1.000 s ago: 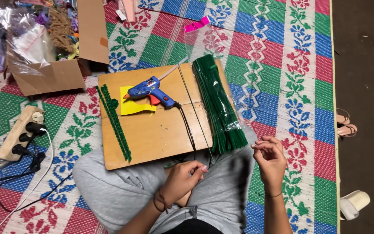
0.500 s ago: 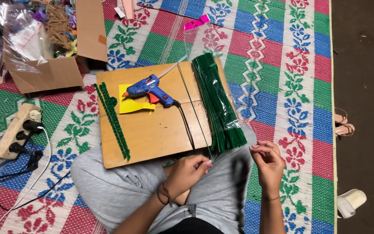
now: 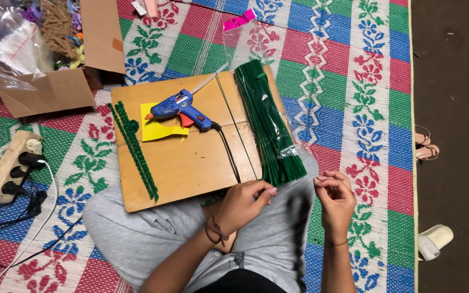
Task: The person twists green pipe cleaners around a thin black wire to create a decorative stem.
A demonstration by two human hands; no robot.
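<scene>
A wooden board rests on my lap in grey trousers. A thin green wire runs across it from the far edge to the near edge. My left hand pinches the wire's near end at the board's front edge. To the right, my right hand hovers over my knee with fingertips pressed together; I see nothing in it. A bundle of green pipe cleaners in a clear bag lies along the board's right side, just beyond both hands.
A blue glue gun lies on a yellow paper, its black cord trailing toward me. Green fuzzy strips line the board's left edge. A cardboard box of craft supplies and a power strip sit at left, sandals on the dark floor at right.
My left hand has slid forward and right to the board's near edge, fingertips closing on the wire's end. My right hand has barely moved.
</scene>
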